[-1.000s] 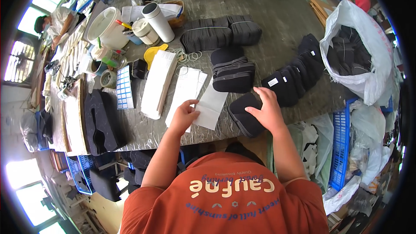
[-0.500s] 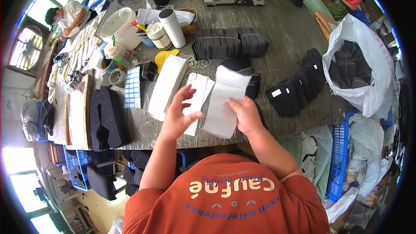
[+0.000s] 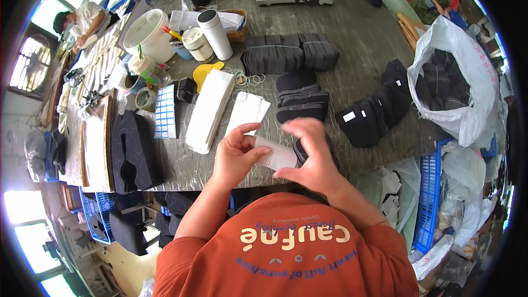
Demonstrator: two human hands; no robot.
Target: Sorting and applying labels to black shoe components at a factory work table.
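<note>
My left hand [image 3: 235, 155] and my right hand [image 3: 309, 154] hold a small white paper slip [image 3: 273, 154] between them, just above the near edge of the grey table [image 3: 357, 38]. The left thumb and fingers pinch its left end; the right fingertips grip its right side. A thin stack of white slips [image 3: 247, 112] lies on the table just beyond the hands. A taller white stack [image 3: 209, 110] lies to its left. A black pouch [image 3: 300, 151] sits partly hidden under my right hand, and a pile of black pouches [image 3: 301, 99] lies beyond it.
More black pouches [image 3: 374, 113] fan out on the right beside a white sack [image 3: 456, 82] full of them. Bundled black pieces [image 3: 289, 54], a white bucket [image 3: 147, 34], cylinders [image 3: 214, 34], a blue sticker sheet [image 3: 164, 111] and black foam [image 3: 132, 151] sit around. Another person [image 3: 82, 19] works far left.
I lifted a white slip off the table, then drew it toward my chest with both hands. The paper now looks smaller, as if folded, and my right hand has left the black pouch.
</note>
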